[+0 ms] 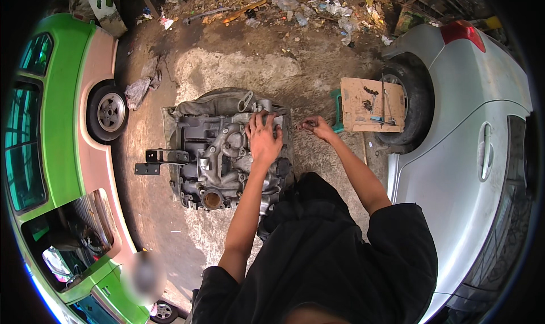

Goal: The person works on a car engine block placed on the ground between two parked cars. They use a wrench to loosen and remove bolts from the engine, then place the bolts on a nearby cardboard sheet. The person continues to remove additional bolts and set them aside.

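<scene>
A grey metal engine (227, 148) lies on the ground in front of me, with intake pipes and a round brown-lined opening on its top. My left hand (265, 139) rests on its far right part, fingers spread and bent over the metal. Just off the engine's right side is my right hand (319, 129), its fingertips pinched together. Something small and dark may be between them, too small to name. A black metal bracket (162, 156) sticks out from the engine's left side. Near my left fingertips stands a metal lifting eye (245, 101).
A cardboard sheet (355, 111) with tools and dark small parts lies on a green stool (337, 111) to the right. Beside it stands a silver car (460, 131). A green and pink vehicle (62, 120) is on the left. Litter (338, 9) covers the far ground.
</scene>
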Demonstrator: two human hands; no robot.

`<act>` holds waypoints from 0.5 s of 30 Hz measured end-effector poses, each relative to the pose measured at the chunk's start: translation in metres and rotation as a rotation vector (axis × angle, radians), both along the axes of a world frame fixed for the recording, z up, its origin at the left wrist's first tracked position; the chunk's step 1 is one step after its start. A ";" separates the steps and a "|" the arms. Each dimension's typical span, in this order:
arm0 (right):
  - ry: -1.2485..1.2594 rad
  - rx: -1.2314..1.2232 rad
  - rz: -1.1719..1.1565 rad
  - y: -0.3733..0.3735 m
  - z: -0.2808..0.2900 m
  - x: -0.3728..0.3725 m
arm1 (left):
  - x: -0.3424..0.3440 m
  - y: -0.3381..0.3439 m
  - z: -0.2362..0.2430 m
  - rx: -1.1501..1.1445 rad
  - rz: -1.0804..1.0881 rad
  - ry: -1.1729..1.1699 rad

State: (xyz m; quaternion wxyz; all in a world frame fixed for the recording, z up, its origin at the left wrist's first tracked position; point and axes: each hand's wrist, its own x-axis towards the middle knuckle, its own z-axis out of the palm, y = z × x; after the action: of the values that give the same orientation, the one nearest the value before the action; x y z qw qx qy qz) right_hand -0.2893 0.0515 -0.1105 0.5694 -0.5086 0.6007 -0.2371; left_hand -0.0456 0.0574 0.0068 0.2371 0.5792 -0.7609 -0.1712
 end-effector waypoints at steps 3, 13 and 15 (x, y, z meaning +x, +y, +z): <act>0.024 -0.043 0.049 -0.014 -0.004 -0.002 | 0.000 0.000 0.000 0.005 0.003 -0.002; 0.128 -0.135 0.087 -0.019 0.013 0.001 | -0.001 -0.001 0.002 0.012 0.009 0.003; 0.162 -0.149 0.112 -0.021 0.013 0.001 | -0.001 -0.001 0.002 0.012 0.008 0.007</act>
State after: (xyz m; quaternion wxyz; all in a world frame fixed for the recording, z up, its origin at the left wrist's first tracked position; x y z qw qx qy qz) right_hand -0.2880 0.0303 -0.0979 0.4922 -0.5996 0.5961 -0.2071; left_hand -0.0471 0.0561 0.0086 0.2367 0.5834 -0.7566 -0.1768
